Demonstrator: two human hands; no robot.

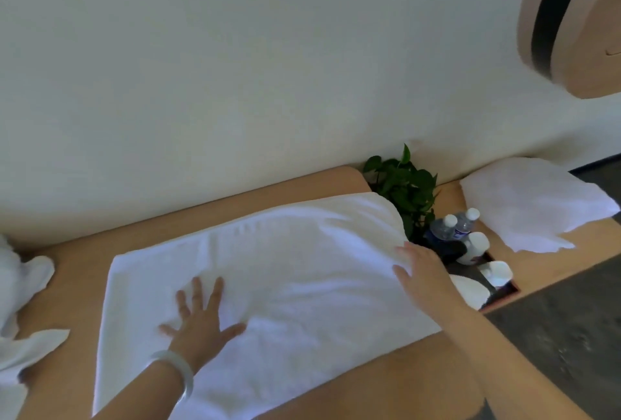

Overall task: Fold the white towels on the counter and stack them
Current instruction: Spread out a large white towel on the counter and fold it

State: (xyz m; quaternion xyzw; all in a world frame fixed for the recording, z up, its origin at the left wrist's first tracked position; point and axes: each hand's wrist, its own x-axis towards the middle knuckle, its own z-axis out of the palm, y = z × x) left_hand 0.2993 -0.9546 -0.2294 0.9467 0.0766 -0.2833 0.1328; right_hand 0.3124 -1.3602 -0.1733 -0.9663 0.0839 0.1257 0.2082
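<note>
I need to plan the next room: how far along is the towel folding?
Done: the far-right towel looks roughly folded. In hand: the left hand presses flat on a big towel spread on the counter, with the right hand at its right edge. Left: crumpled towels at the left edge; no stack yet.

White towel (302, 268) spread flat on counter (235, 198); folded towel (534, 201) far right.

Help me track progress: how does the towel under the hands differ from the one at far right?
The centre towel lies spread wide; the far-right towel is a smaller, compact bundle. The left hand presses flat on the centre towel and the right hand touches its edge; the far-right towel is untouched. Both are white.
</note>
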